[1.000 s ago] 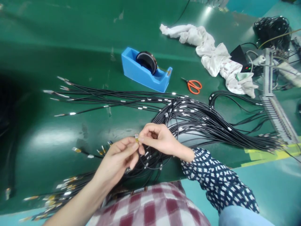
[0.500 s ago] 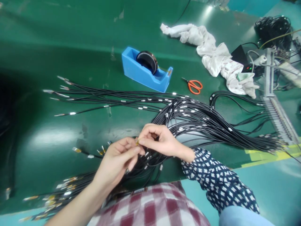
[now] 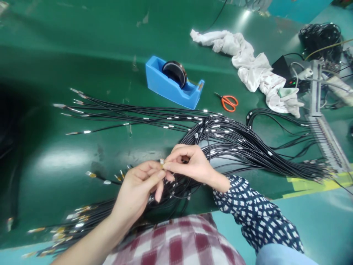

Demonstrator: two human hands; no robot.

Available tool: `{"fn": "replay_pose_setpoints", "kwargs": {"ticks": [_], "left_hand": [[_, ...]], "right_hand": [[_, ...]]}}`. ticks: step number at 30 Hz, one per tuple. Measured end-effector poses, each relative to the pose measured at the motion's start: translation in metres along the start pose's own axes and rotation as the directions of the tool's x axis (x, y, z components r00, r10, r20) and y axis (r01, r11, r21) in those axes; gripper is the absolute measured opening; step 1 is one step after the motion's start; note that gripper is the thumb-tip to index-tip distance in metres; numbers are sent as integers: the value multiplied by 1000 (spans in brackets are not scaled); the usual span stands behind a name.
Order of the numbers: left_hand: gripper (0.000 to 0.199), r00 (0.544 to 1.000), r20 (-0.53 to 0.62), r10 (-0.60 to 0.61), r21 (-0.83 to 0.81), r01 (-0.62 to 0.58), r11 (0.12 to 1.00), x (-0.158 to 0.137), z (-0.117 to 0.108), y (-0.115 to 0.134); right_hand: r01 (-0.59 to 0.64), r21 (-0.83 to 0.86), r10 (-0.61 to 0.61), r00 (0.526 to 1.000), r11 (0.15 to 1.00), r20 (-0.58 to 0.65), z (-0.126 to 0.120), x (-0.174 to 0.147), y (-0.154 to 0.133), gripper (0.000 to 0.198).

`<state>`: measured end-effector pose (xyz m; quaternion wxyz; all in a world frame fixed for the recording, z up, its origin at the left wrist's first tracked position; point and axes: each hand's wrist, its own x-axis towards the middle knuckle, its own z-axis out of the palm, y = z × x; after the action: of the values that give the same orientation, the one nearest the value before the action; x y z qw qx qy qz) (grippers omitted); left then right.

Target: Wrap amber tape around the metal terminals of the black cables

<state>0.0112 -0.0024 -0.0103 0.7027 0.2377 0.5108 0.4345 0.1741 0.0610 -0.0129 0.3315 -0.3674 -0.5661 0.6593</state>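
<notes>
In front of me, both hands meet at a small cable end [image 3: 162,161] with a silvery tip and a bit of amber tape below it. My left hand [image 3: 138,184] is closed, thumb and forefinger pinching it from the left. From the right, my right hand [image 3: 191,163] pinches the same piece between thumb and forefinger. The fingers cover most of it. Beneath and behind the hands runs a thick bundle of black cables [image 3: 242,151] with white labels. Several taped cable ends [image 3: 79,221] lie at the lower left.
A blue tape dispenser [image 3: 173,88] holding a dark roll stands beyond the cables. Orange-handled scissors [image 3: 229,103] lie right of it. Farther back is a crumpled white cloth [image 3: 256,70]. A slotted metal rack [image 3: 329,141] sits at the right, with yellow tape [image 3: 306,187] along the table edge.
The cable end's silvery tip now shows above the pinching fingertips, where before only a yellowish bit was visible. The hands have barely shifted, and the view has moved slightly.
</notes>
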Motion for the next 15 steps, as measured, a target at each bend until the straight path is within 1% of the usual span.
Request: {"fn": "replay_pose_setpoints", "kwargs": {"ticks": [4,8,10,12,13,15], "left_hand": [[13,999,41,0,22,-1,1000,-1,0,1],[14,998,65,-16,49,13,999,0,0,0],[15,997,67,-34,52,30,998,2,-2,-1],[16,995,81,-59,36,56,998,5,-4,-2],[17,992,101,-74,29,71,997,6,-5,-3],[21,982,159,-105,18,104,994,7,-8,-4]], "right_hand": [[-60,42,57,996,997,64,-3,2,3,24],[-158,78,144,977,984,157,-6,5,4,31],[-179,93,158,968,979,196,-6,5,3,31],[-179,93,154,961,979,230,-5,5,1,28],[-163,66,144,963,984,227,-5,5,1,25],[-103,-57,111,979,993,168,-4,5,4,19]]}}
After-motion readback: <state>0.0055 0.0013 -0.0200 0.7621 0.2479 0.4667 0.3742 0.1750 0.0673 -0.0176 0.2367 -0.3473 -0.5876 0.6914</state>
